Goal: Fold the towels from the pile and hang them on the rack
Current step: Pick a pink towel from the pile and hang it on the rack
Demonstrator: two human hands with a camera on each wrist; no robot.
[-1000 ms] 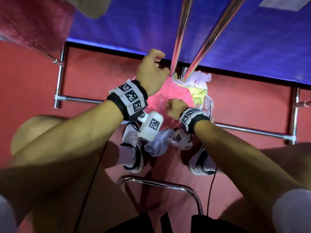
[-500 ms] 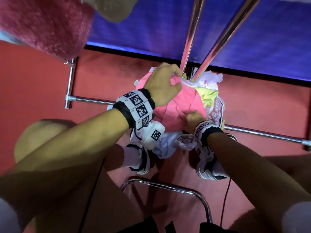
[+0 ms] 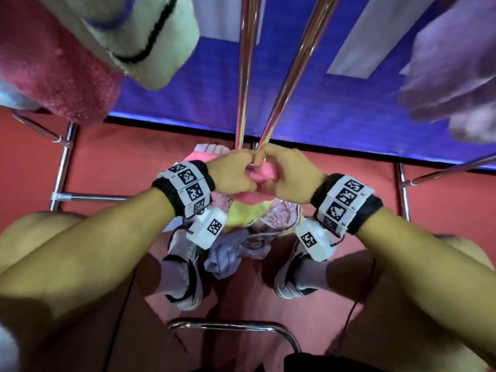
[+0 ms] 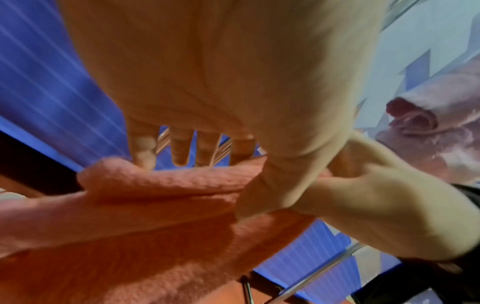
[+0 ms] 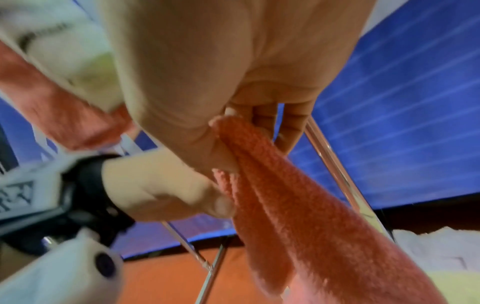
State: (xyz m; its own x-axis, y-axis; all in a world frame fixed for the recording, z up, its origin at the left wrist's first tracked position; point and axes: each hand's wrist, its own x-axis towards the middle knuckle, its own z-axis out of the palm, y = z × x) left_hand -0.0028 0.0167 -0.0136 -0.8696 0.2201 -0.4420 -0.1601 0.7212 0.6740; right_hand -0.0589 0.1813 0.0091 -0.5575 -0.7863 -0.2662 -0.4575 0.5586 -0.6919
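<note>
A: Down by the floor, between the shoes, sits the pile. Both hands meet just above it on the pink towel.

B: Hand states?

A: Left hand pinches the towel's top edge, thumb against curled fingers. Right hand does the same, thumb clamping a doubled edge. The wrist views confirm it: in the left one the fold sits under the fingers; in the right one the towel hangs down from the pinch in two layers.

B: Why are the hands so close together?

A: My guess is they're matching corners, bringing two ends together to make the fold. Holding it up off the pile lets the rest hang straight.

B: And the rack?

A: Two rails run up right behind the knuckles. Towels already hang up there: a dark pink towel and a cream towel at the upper left, a lilac towel at the upper right.

B: Why is the pile under the rack?

A: Probably for a short reach: grab, fold, lift to a rail.

B: Progress?

A: Partway, I'd say. The pile still has a yellow cloth, a patterned cloth and a pale grey cloth. The pink towel is not on a rail yet.

B: Any risk?

A: A pinched layer could slip, so the fold would go uneven.
</note>
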